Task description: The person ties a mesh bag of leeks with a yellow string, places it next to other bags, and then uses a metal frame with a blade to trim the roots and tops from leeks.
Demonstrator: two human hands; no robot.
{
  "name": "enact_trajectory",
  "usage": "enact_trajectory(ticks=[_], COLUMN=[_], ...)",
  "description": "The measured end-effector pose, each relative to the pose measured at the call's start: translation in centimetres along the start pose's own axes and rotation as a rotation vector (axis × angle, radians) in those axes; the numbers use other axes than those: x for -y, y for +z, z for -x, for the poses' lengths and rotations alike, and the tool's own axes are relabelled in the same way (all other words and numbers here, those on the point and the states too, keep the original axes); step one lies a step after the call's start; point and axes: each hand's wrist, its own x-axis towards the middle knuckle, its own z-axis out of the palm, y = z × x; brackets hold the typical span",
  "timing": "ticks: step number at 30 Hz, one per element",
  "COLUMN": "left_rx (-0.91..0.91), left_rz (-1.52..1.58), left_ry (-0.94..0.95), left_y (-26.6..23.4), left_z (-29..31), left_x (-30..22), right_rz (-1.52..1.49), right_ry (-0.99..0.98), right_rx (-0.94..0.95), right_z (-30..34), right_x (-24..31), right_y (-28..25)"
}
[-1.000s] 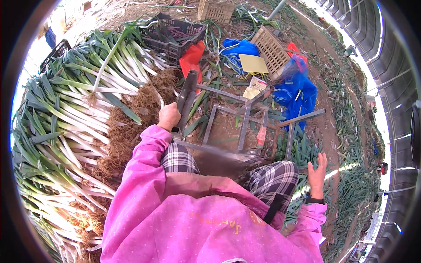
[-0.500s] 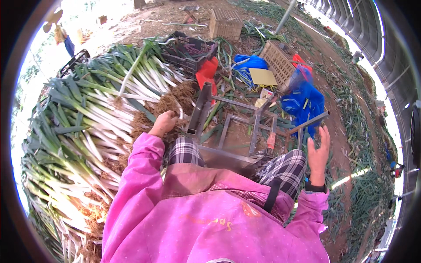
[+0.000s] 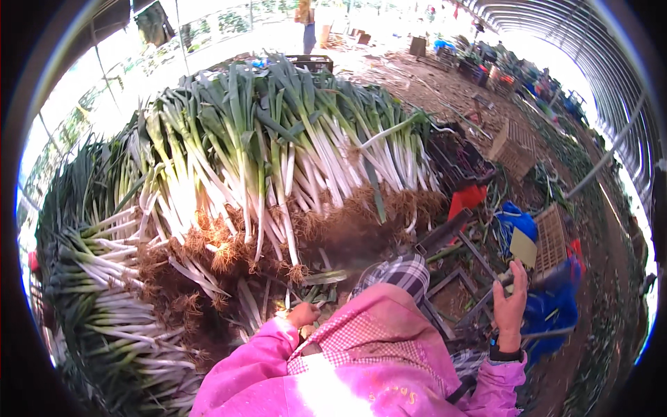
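Observation:
A large heap of leeks (image 3: 278,160) covers the ground in front and to the left, white stems and brown roots toward me, green leaves facing away. My left hand (image 3: 303,315) is low beside my knee, near loose leek leaves (image 3: 325,277) at the heap's edge. Its fingers are curled, and what they hold, if anything, is hidden. On the right, my right hand (image 3: 511,302) is raised with thumb and fingers apart, holding nothing. It hovers by a metal frame (image 3: 478,267) that stands before my knees.
Beyond the frame are a dark crate (image 3: 458,156), a red bag (image 3: 467,199), blue plastic (image 3: 549,306), and two tan crates, one near (image 3: 550,240) and one farther off (image 3: 513,149). Leaf scraps litter the right side. A person (image 3: 306,28) stands far back.
My view and body have turned left, so the heap now fills the middle and the frame sits to the right. My left hand is lower beside my knee; my right hand stays raised and open.

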Motion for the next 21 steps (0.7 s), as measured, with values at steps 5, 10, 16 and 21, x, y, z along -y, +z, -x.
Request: enact_trajectory(ticks=[5, 10, 16, 21], left_rx=[-0.331, -0.885, -0.771, -0.788], left_rz=[0.055, -0.078, 0.156, 0.095], left_ry=[0.083, 0.346, -0.006, -0.023], left_y=[-3.7, -12.4, -17.8, -18.2], left_z=[-4.3, -15.8, -23.9, -23.5], left_x=[-7.4, -19.6, -26.6, -28.8], right_rz=[-0.032, -0.036, -0.106, -0.195], right_ry=[-0.099, 0.165, 0.413, 0.454], right_rx=[0.095, 0.156, 0.108, 0.065], right_z=[-3.9, -2.3, 3.2, 0.9], right_x=[0.4, -4.2, -11.4, -13.8], right_y=[3.0, 5.4, 7.4, 8.1])
